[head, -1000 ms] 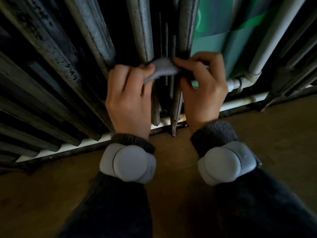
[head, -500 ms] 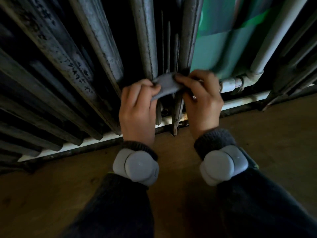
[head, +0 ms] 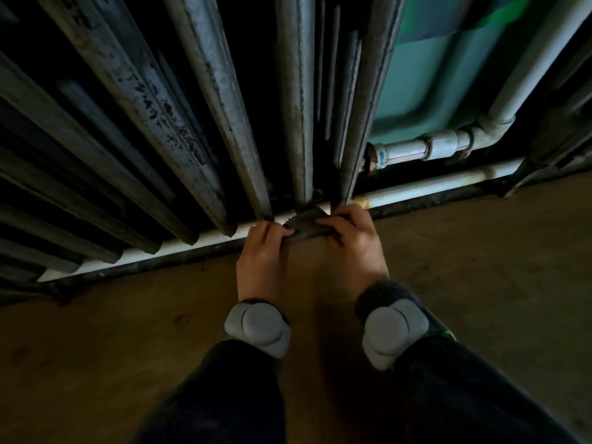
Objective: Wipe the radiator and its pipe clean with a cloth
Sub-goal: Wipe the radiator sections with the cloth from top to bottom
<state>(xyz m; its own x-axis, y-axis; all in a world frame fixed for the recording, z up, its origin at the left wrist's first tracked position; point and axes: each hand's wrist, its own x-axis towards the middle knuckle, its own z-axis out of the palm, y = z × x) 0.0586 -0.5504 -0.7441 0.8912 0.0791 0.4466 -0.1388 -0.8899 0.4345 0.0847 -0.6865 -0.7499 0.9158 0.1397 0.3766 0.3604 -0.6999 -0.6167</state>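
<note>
Head view, looking down at the foot of a dark, scuffed radiator [head: 205, 100]. A grey cloth [head: 306, 224] is stretched between the two hands, just below the lower ends of the middle columns and in front of the white pipe [head: 432, 184] that runs along the base of the radiator. The left hand [head: 261, 257] pinches the cloth's left end with its fingers curled over the fabric. The right hand [head: 355, 248] grips the right end, its fingers bent round it. The hands lie near each other, with the cloth spanning the gap. Whether the cloth touches the pipe cannot be told. Each wrist carries a grey band [head: 256, 328] above a dark sleeve. A jointed feed pipe [head: 426, 149] enters the radiator at right, in front of a green wall [head: 423, 84]. Both forearms are over the brown floor [head: 128, 347].
</note>
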